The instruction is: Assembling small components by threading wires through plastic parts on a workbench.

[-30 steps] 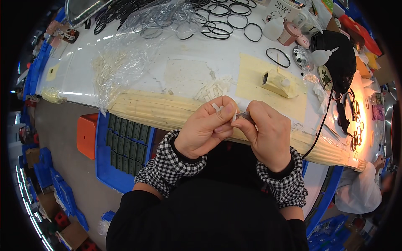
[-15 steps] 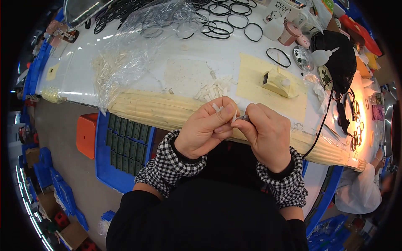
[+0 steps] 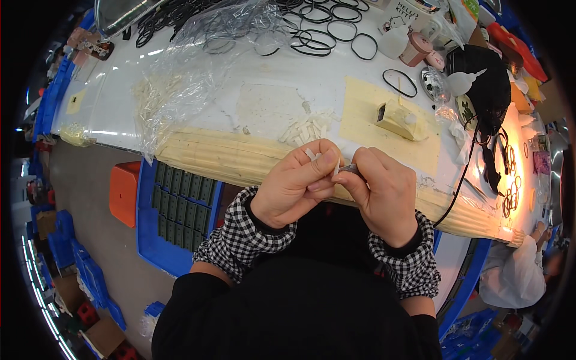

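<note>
Close together over the near edge of the table, both my hands are closed in pinches. Between thumb and fingers, my left hand (image 3: pixel 300 180) grips a small white strip (image 3: pixel 311 154), whose end sticks up past the fingertips. Against it, my right hand (image 3: pixel 384 186) pinches a small grey, metal-looking piece (image 3: pixel 349 169); the fingers cover most of it, so its kind does not show. Just beyond my hands lies a loose pile of white strips (image 3: pixel 307 129). A yellow-wrapped block (image 3: pixel 401 120) sits on a yellow sheet (image 3: pixel 360 129) to the right.
Black rubber rings (image 3: pixel 312 41) and a clear plastic bag (image 3: pixel 198 66) with pale strips lie at the back. Bottles, a pink jar (image 3: pixel 415 49) and a black pouch (image 3: pixel 480 90) crowd the right. A padded edge (image 3: pixel 210 153) lines the table. Below left are a blue crate (image 3: pixel 144 222) and an orange stool (image 3: pixel 124 195).
</note>
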Motion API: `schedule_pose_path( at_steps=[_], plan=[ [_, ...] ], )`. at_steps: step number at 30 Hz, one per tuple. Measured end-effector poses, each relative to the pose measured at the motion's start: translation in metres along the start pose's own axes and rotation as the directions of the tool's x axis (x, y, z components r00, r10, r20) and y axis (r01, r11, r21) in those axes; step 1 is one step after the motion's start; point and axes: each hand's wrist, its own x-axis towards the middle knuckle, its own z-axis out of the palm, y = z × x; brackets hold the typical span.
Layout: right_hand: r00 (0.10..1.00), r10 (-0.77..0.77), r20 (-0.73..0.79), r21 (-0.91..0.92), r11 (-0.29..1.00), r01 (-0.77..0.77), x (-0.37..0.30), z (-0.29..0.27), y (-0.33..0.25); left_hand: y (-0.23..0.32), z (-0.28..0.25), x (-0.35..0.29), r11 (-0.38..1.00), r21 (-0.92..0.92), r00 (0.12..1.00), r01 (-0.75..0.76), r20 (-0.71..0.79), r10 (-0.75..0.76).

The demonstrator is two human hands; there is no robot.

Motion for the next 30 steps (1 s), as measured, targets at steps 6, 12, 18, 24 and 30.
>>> schedule_pose_path(
  at_steps=[6, 12, 18, 24, 30],
  plan=[
    [1.000, 0.004, -0.003, 0.021, 1.000, -0.004, 0.002, -0.001, -0.002, 0.000, -0.001, 0.001, 0.999, -0.030, 0.999, 0.015, 0.032, -0.014],
    [0.999, 0.004, 0.033, 0.033, 0.999, -0.005, 0.001, -0.002, 0.000, -0.001, -0.001, 0.001, 0.999, -0.037, 0.999, 0.036, 0.017, -0.035],
    [1.000, 0.009, 0.028, 0.034, 0.999, -0.010, 0.000, -0.002, -0.001, -0.001, -0.001, 0.000, 0.998, -0.042, 0.999, 0.043, 0.015, -0.043],
    [0.995, 0.101, 0.026, 0.186, 0.977, -0.104, 0.001, -0.007, 0.011, 0.005, 0.000, 0.000, 0.999, 0.004, 0.999, -0.032, -0.040, 0.032],
    [0.987, 0.163, -0.005, 0.173, 0.972, -0.159, -0.009, 0.006, 0.022, 0.024, -0.012, -0.008, 0.982, 0.000, 0.970, -0.189, -0.154, 0.186]
  ],
)
